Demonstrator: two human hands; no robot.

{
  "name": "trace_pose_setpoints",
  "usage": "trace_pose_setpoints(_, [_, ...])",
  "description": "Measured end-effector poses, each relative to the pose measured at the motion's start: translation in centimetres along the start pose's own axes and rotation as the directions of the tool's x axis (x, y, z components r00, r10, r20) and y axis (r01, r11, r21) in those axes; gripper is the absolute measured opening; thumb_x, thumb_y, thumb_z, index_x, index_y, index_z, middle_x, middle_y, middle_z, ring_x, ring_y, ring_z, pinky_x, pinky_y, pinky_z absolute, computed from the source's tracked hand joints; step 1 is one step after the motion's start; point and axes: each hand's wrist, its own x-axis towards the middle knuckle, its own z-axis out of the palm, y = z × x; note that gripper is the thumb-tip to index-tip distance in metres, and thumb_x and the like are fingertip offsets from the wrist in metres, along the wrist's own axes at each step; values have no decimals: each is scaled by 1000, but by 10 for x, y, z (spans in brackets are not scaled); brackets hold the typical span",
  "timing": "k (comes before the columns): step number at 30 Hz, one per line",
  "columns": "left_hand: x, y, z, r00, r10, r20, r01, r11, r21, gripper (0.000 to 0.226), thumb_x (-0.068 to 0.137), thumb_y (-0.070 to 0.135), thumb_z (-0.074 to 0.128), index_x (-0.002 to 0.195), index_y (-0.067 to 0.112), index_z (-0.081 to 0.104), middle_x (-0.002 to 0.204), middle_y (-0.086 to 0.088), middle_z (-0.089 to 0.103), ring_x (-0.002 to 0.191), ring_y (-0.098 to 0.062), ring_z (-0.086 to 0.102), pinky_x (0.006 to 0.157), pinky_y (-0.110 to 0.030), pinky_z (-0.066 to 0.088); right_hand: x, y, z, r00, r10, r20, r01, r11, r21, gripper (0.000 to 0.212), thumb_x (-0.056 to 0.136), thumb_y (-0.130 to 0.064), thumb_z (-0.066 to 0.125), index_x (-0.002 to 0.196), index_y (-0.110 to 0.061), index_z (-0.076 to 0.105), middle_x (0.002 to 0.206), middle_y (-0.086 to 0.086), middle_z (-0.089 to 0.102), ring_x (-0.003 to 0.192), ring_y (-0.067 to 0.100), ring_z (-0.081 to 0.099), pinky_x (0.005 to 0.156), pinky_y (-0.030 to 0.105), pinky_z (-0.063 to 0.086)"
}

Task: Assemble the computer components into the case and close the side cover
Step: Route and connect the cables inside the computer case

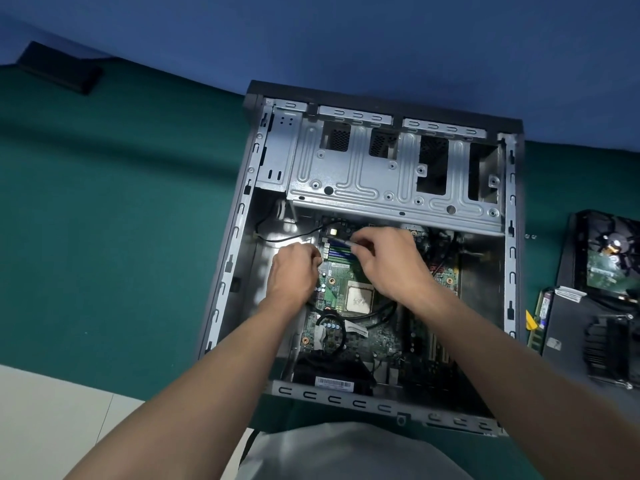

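An open computer case [239, 220] lies on its side on a green mat, with the green motherboard [349, 271] and bare CPU [358, 299] inside. Both hands work over the memory slots [341, 252] at the board's far end. My right hand [388, 261] pinches a thin stick, seemingly a memory module [341, 241], angled over the slots. My left hand [294, 271] is curled at the slots' left end, fingertips hidden. The silver drive cage [381, 171] fills the case's far half.
To the right of the case lie a hard drive [606, 265], a black heatsink [609, 351], a spare memory stick [540, 320] and two small screws [530, 236]. A flat black object [60, 67] rests far left on the green mat [121, 237]. A blue wall stands behind.
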Motion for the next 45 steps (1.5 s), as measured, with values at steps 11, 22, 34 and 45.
trace_pose_setpoints(11, [6, -7, -5, 975, 190, 115, -208, 961, 182, 15, 94, 13, 53, 99, 10, 67, 99, -12, 65, 89, -28, 58, 71, -29, 39, 14, -13, 9, 966, -259, 24, 260, 959, -112, 35, 96, -14, 54, 131, -10, 52, 101, 7, 64, 90, 19, 56, 79, 24, 42])
trace_pose_setpoints(22, [2, -8, -4, 993, 105, 58, -110, 989, 97, 13, 95, 22, 60, 93, 17, 72, 92, -2, 65, 77, -17, 52, 65, -27, 37, 25, -22, 15, 943, -281, 181, 312, 935, -172, 44, 96, -7, 50, 137, -10, 36, 96, 4, 56, 83, 20, 54, 74, 38, 51])
trace_pose_setpoints(34, [2, -5, -4, 996, 75, 41, -78, 994, 79, 13, 94, 23, 62, 104, 20, 71, 100, -1, 68, 79, -13, 49, 68, -28, 41, 21, -14, 14, 969, -232, 82, 237, 969, -63, 35, 97, -17, 51, 129, -5, 48, 100, 9, 63, 89, 22, 61, 83, 40, 54])
trace_pose_setpoints(45, [-3, -2, -9, 969, 242, 53, -247, 932, 264, 19, 96, 24, 55, 96, 11, 69, 100, -5, 63, 93, -22, 57, 78, -36, 48, 25, -18, 20, 934, -311, 176, 342, 921, -186, 47, 91, -1, 51, 134, -12, 36, 97, 4, 55, 87, 22, 54, 74, 38, 51])
